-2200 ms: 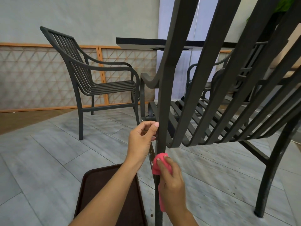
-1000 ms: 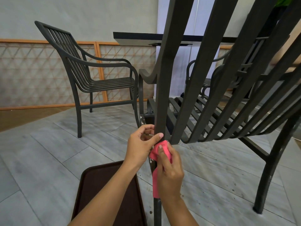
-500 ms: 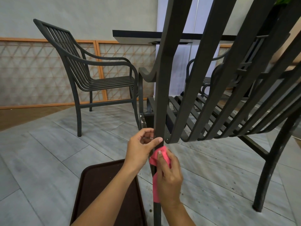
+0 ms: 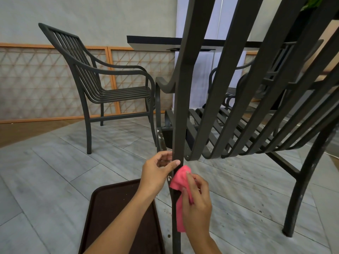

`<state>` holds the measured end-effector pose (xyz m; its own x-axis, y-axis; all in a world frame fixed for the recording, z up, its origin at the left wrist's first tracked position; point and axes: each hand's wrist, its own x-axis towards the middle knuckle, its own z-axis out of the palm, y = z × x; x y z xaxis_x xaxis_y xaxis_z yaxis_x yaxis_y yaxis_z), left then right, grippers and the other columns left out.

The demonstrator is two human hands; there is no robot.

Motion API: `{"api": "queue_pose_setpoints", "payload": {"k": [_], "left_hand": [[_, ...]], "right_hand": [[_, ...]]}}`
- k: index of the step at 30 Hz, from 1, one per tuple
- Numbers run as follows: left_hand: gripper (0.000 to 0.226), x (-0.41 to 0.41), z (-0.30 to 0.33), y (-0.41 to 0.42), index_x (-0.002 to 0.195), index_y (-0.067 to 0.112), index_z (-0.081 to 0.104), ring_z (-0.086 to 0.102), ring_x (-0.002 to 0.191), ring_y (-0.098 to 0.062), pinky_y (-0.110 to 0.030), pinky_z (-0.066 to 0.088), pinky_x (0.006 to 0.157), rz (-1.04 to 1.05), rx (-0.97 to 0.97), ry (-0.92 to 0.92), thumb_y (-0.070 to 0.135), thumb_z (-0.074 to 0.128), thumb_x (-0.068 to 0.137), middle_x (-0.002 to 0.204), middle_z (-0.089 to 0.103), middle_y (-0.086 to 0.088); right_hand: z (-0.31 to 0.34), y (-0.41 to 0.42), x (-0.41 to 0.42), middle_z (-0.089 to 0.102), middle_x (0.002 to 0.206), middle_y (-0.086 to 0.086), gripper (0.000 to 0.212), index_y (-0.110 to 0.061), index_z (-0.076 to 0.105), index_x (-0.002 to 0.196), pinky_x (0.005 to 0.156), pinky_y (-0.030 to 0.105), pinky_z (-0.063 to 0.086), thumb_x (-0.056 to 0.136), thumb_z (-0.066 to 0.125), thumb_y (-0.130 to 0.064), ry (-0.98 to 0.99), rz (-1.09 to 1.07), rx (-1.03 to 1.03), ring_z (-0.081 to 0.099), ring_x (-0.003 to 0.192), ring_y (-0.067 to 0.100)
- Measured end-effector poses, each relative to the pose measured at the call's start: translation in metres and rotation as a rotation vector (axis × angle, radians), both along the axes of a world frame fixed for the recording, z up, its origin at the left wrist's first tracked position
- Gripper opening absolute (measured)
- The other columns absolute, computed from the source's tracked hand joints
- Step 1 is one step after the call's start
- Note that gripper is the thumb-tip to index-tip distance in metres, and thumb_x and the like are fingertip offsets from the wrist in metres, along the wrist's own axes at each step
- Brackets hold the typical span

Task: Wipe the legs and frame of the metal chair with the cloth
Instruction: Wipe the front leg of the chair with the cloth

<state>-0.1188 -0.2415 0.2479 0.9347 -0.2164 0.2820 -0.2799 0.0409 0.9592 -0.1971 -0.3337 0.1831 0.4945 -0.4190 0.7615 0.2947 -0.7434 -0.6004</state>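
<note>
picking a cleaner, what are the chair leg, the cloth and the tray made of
Chair leg: metal, likely matte dark paint, chipped pale near the hands. Cloth: soft pink fabric; it bunches and drapes. Tray: dark brown, probably plastic, with a moulded rim.

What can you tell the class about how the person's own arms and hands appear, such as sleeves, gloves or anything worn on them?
Both forearms are bare as far as the picture shows: no sleeve reaches them. The left hand and the right hand wear no gloves, and no watch, bracelet or ring can be seen. The fingernails are short and unpainted. The right hand is slightly blurred.
</note>
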Motion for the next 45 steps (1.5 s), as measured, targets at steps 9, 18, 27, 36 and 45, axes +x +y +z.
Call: {"api": "queue_pose_setpoints", "payload": {"k": [9,18,27,36,45], "left_hand": [[0.025,0.000,-0.012,0.001,0.092,0.027,0.068,0.068,0.081,0.000,-0.011,0.050,0.066,0.010,-0.020,0.030,0.012,0.076,0.074,0.085,0.072,0.008],[0.023,0.000,-0.014,0.001,0.090,0.031,0.068,0.068,0.084,-0.003,-0.012,0.050,0.067,0.010,-0.020,0.010,0.016,0.076,0.073,0.087,0.073,0.008],[0.021,0.001,-0.018,-0.001,0.088,0.031,0.069,0.069,0.084,-0.004,-0.016,0.053,0.070,-0.003,-0.050,0.006,0.017,0.075,0.074,0.086,0.073,0.012],[0.022,0.003,-0.021,-0.002,0.090,0.029,0.070,0.068,0.087,-0.008,-0.021,0.054,0.073,0.027,-0.056,0.027,0.020,0.077,0.072,0.090,0.073,0.005],[0.023,0.000,-0.019,-0.002,0.088,0.032,0.068,0.067,0.083,-0.002,-0.017,0.054,0.072,0.018,-0.051,0.019,0.017,0.077,0.073,0.086,0.072,0.008]], "right_hand": [[0.014,0.006,0.011,0.052,0.127,-0.010,0.046,-0.028,0.053,0.120,0.087,0.002,0.038,0.086,0.061,0.002,0.027,0.154,0.346,0.047,0.113,-0.011],[0.001,0.009,0.017,0.058,0.124,0.001,0.044,-0.018,0.055,0.121,0.089,0.012,0.046,0.084,0.060,0.007,-0.008,0.145,0.304,0.057,0.112,0.009],[-0.022,0.009,0.014,0.062,0.116,0.004,0.042,-0.011,0.061,0.117,0.085,0.021,0.051,0.081,0.061,0.011,-0.021,0.092,0.225,0.061,0.105,0.015],[-0.038,0.009,0.006,0.060,0.117,0.003,0.044,-0.009,0.062,0.116,0.089,0.018,0.048,0.080,0.060,0.016,0.039,0.103,0.240,0.059,0.107,0.010],[-0.043,0.001,-0.002,0.057,0.118,0.009,0.047,-0.011,0.063,0.116,0.086,0.037,0.052,0.079,0.060,0.017,0.088,0.091,0.176,0.058,0.108,0.024]]}}
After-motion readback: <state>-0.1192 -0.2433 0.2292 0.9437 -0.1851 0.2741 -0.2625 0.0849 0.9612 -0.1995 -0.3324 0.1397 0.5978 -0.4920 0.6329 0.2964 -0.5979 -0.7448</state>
